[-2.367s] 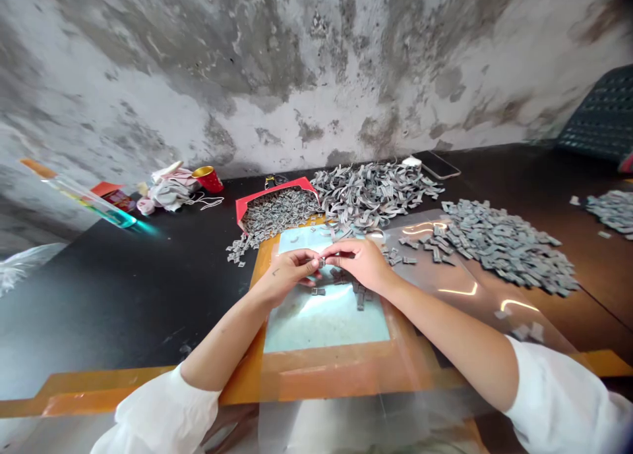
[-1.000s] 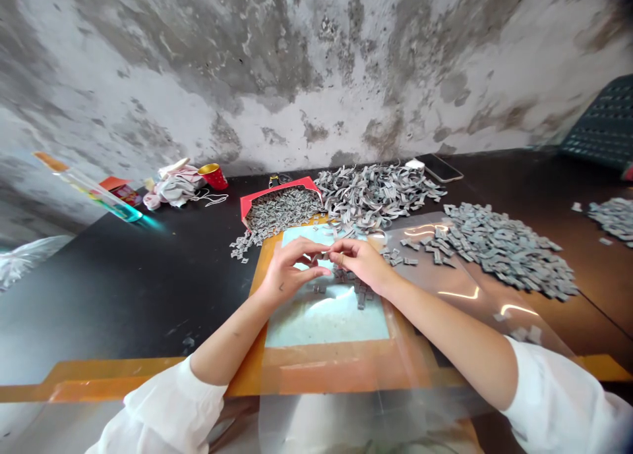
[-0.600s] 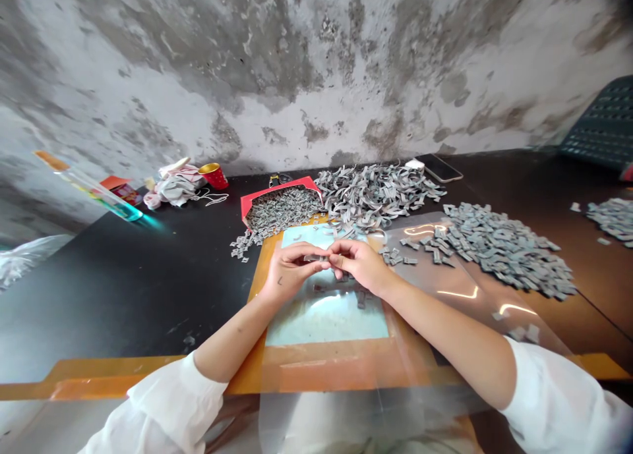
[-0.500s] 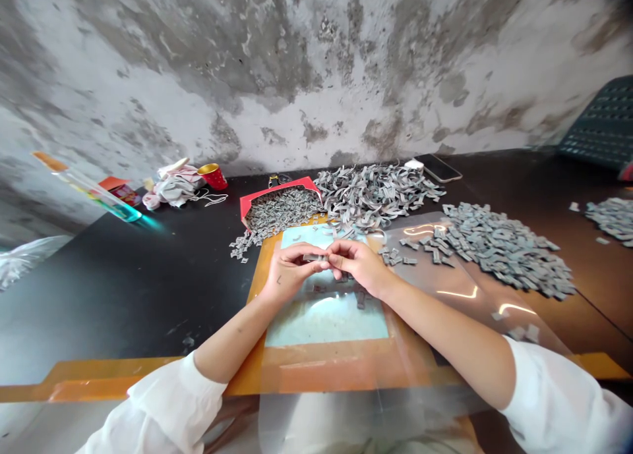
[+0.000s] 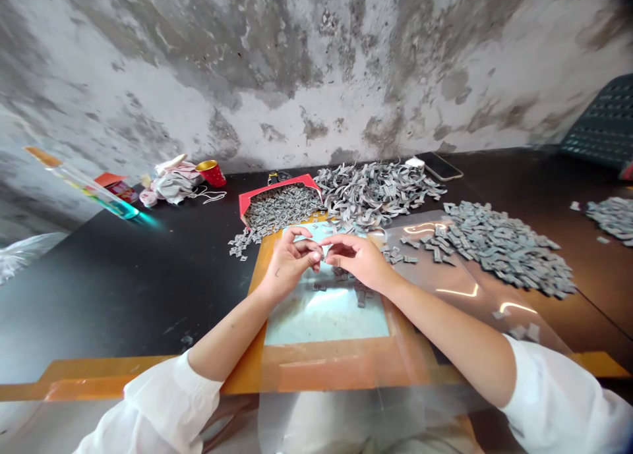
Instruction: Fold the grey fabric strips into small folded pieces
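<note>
The left hand (image 5: 287, 265) now curls its fingers more; it and the right hand (image 5: 363, 259) pinch a half-hidden piece (image 5: 324, 259) above the mat (image 5: 326, 325). Strips (image 5: 376, 190) and clips (image 5: 284, 207) look unused; the flat pile (image 5: 509, 246) seems done.

Left hand (image 5: 288, 264) has curled inward, index finger (image 5: 299, 232) lifted; grey piece (image 5: 324, 258), seen lengthwise half a second ago, now mostly hidden at fingertips (image 5: 316, 258).

A blotchy grey-and-white wall (image 5: 316, 58); a black desk (image 5: 163, 276) set along it; pale glare (image 5: 30, 335) on the desk's left side.
</note>
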A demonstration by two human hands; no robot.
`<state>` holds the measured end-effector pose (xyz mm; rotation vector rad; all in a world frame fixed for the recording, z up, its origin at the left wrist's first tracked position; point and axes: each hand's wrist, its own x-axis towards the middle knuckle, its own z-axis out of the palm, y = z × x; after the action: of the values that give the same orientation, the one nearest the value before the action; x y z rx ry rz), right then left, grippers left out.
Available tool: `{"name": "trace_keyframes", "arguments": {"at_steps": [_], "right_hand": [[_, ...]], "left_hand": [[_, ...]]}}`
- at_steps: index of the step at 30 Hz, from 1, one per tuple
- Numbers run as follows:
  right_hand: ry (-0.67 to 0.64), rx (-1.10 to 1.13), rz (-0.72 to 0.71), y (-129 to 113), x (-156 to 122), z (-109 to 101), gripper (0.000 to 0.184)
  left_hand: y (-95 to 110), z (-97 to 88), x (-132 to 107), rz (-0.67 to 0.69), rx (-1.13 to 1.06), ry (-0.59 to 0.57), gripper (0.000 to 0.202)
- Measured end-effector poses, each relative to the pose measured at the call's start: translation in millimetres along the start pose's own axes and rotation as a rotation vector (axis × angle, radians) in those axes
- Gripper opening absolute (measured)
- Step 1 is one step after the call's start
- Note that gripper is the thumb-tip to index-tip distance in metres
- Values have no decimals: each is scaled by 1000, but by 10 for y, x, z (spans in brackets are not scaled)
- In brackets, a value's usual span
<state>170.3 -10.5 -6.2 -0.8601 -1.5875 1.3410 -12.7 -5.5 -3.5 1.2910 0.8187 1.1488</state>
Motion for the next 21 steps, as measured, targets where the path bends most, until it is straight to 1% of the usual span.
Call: {"name": "trace_keyframes", "arguments": {"at_steps": [2,4,7,9,10,12,15,18,21], "right_hand": [[-3,18,-21,23,-1,1,28],[40,-32,-63,34,-3,-4,23],[135,-162,-167,12,-11,-12,16],[165,-203,-215,-20,-18,-12,13],[170,-207,-219,-37,-20,-10,12],[174,-184,-189,-59,-18,-3,13],[163,-85,-64,-56,1,5,16],[137,4,58,-28,20,7,20],[116,62,108,-2,26,7,22]], "left_hand": [[1,19,-6,-37,0,-30,48],[5,43,-14,-48,28,-14,49],[11,75,-26,26,95,74,46],[11,80,-35,87,132,120,42],[8,75,-39,103,142,123,38],[-5,51,-47,109,130,91,32],[-30,5,-55,84,84,22,29],[-29,-18,-58,68,121,21,25],[4,-17,-59,86,171,-2,22]]}}
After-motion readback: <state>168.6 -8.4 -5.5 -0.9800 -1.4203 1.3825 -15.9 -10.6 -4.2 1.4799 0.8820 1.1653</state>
